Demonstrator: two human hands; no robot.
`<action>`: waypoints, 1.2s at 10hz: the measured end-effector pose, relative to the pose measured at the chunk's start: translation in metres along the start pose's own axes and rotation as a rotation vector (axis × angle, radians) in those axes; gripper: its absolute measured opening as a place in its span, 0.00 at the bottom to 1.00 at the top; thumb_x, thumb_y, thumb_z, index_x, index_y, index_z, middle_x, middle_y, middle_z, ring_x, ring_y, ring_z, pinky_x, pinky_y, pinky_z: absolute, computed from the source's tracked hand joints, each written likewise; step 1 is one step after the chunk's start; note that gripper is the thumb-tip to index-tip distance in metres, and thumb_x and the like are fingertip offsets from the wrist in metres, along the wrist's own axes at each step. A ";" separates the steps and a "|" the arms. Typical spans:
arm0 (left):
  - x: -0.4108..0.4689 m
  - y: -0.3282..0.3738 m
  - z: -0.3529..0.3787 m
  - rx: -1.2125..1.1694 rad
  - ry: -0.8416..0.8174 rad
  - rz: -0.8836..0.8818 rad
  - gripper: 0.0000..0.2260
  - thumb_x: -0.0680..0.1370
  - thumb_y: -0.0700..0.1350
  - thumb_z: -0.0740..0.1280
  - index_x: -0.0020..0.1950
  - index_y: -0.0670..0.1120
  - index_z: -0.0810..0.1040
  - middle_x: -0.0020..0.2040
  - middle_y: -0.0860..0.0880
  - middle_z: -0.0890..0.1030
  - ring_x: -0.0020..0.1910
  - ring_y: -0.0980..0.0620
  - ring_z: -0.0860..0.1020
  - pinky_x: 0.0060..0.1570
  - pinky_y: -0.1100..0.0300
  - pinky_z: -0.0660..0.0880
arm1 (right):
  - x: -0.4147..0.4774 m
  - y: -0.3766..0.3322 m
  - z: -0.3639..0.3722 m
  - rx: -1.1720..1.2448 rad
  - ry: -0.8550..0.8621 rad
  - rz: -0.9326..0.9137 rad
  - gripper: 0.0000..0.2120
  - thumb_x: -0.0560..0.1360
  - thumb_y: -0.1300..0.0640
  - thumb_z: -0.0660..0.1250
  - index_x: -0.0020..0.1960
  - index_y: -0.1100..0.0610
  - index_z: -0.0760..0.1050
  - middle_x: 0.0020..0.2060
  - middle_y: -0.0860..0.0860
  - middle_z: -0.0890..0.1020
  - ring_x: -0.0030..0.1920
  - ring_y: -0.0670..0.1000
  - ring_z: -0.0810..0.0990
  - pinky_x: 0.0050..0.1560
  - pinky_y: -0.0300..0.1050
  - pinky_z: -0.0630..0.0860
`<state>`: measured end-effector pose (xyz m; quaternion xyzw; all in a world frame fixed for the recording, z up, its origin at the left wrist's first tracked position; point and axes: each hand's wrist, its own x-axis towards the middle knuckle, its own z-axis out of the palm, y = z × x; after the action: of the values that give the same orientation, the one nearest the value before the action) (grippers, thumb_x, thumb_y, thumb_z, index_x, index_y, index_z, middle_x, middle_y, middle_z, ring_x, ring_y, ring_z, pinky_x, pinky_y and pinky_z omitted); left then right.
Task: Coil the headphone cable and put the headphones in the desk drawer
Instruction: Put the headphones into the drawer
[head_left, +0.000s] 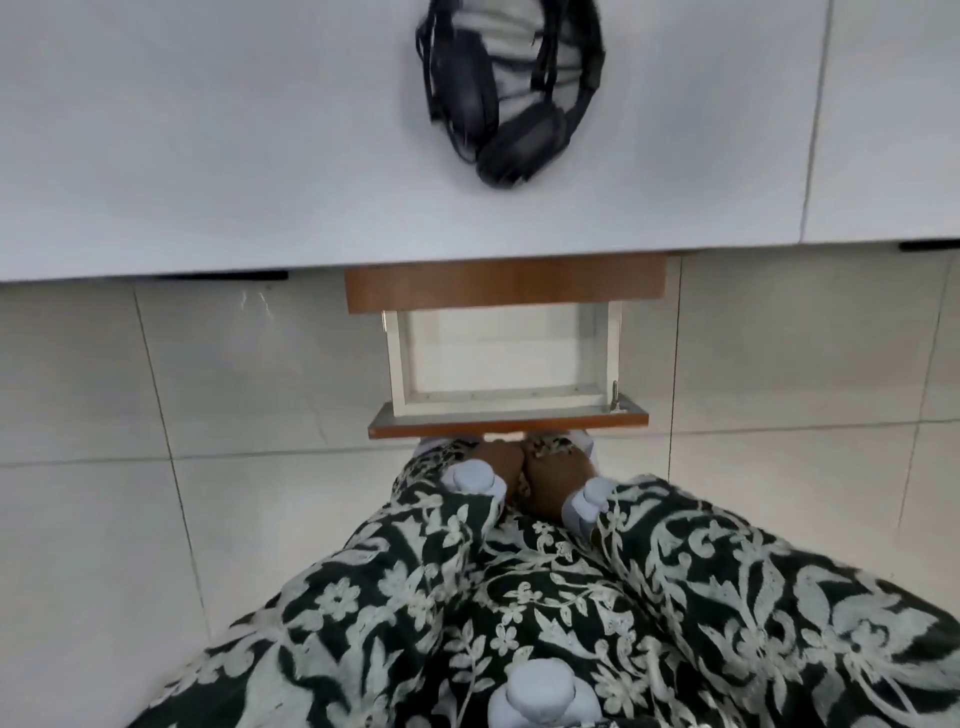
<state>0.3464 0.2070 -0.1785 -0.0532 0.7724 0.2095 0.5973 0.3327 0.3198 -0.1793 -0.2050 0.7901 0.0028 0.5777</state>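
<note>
Black headphones (511, 98) lie on the white desk top (208, 156) at the far edge of view, their black cable looped around the band and ear cups. Below the desk edge the drawer (506, 358) is pulled out; its white inside holds nothing. My left hand (501, 462) and my right hand (561, 475) sit side by side just under the drawer's brown front panel (509, 423). Their fingers reach beneath the panel and are hidden. Both hands are far from the headphones.
A brown wooden rail (504, 286) runs under the desk edge above the drawer. My black-and-white floral sleeves (519, 597) fill the lower view. Pale floor tiles (156, 415) lie on both sides of the drawer.
</note>
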 end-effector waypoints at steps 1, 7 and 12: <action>-0.026 0.014 -0.075 0.168 0.023 0.007 0.12 0.77 0.39 0.62 0.57 0.39 0.80 0.59 0.39 0.81 0.57 0.40 0.80 0.55 0.51 0.76 | -0.012 -0.010 -0.046 0.032 0.244 -0.057 0.14 0.69 0.49 0.62 0.44 0.57 0.80 0.40 0.59 0.84 0.40 0.60 0.84 0.35 0.44 0.72; -0.038 0.007 -0.358 -0.888 1.012 -0.227 0.30 0.78 0.63 0.55 0.69 0.42 0.68 0.69 0.40 0.72 0.66 0.39 0.72 0.66 0.48 0.67 | 0.027 0.021 -0.347 1.214 0.623 0.204 0.34 0.76 0.36 0.56 0.74 0.55 0.61 0.69 0.61 0.71 0.65 0.65 0.73 0.63 0.61 0.74; -0.019 0.013 -0.259 -0.880 0.764 -0.239 0.25 0.77 0.59 0.57 0.55 0.38 0.79 0.56 0.38 0.81 0.57 0.37 0.77 0.57 0.50 0.73 | 0.027 0.010 -0.238 0.803 0.922 0.367 0.24 0.82 0.52 0.50 0.46 0.68 0.77 0.46 0.64 0.82 0.48 0.64 0.79 0.44 0.50 0.69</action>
<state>0.1139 0.1156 -0.1059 -0.4539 0.7618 0.4073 0.2185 0.1055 0.2622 -0.1272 0.1860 0.9192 -0.2832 0.2005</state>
